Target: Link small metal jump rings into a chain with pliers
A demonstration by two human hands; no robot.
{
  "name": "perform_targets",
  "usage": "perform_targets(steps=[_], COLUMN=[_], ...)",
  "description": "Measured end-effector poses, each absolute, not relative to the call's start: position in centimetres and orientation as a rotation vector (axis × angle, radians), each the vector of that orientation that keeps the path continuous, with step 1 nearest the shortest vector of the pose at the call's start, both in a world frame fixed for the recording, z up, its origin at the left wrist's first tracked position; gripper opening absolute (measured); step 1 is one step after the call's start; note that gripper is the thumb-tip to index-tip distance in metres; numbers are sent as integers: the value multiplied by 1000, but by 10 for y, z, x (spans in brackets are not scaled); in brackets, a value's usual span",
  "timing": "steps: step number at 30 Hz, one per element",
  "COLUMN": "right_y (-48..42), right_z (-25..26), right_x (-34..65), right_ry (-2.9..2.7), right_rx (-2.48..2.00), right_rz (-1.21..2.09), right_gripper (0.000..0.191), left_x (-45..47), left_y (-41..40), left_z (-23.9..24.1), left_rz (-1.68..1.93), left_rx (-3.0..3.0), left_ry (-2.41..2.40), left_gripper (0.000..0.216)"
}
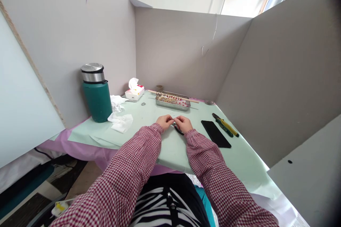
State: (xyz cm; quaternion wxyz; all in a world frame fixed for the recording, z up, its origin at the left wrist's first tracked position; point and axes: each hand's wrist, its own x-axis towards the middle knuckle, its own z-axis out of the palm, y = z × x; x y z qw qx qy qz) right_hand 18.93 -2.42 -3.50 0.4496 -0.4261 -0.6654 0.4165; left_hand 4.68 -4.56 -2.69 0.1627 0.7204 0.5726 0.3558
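Observation:
My left hand [165, 122] and my right hand [183, 124] meet over the middle of the table, fingertips pinched close together. Whatever is between them is too small to make out. A black curved tool handle [178, 130] shows just under my right hand; the rest of that tool is hidden, and I cannot tell whether it is held or lies on the cloth. Beyond my hands sits a metal tray [173, 105] holding small red, white and tan pieces, with a wooden stick [191, 101] laid across it and small dark pieces along the stick.
To the right lie a black phone-like slab [215, 134] and pliers [226, 127] with green and yellow handles. A green bottle [97, 99], crumpled tissues [121, 122] and a tissue pack [134, 93] stand left. Grey partitions [181, 49] enclose the cloth-covered table [144, 113].

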Motion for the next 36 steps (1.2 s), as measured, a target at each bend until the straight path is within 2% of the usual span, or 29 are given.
perform_targets(steps=[11,23,36], right_y=[-26,-24,-28], right_z=[-35,-37,-31], right_x=[189,189,188], right_ry=[-1702,-1726,-1708], right_rx=[-1089,-1091,-1076], right_rz=[819,846,902], right_gripper=[29,26,37], left_x=[47,48,46], left_y=[-45,-48,-45], left_z=[-26,-24,-27], left_rz=[991,1009,1136], left_rx=[2066,2061,2039], left_ry=[1663,1646,1580], left_gripper=[24,22,19])
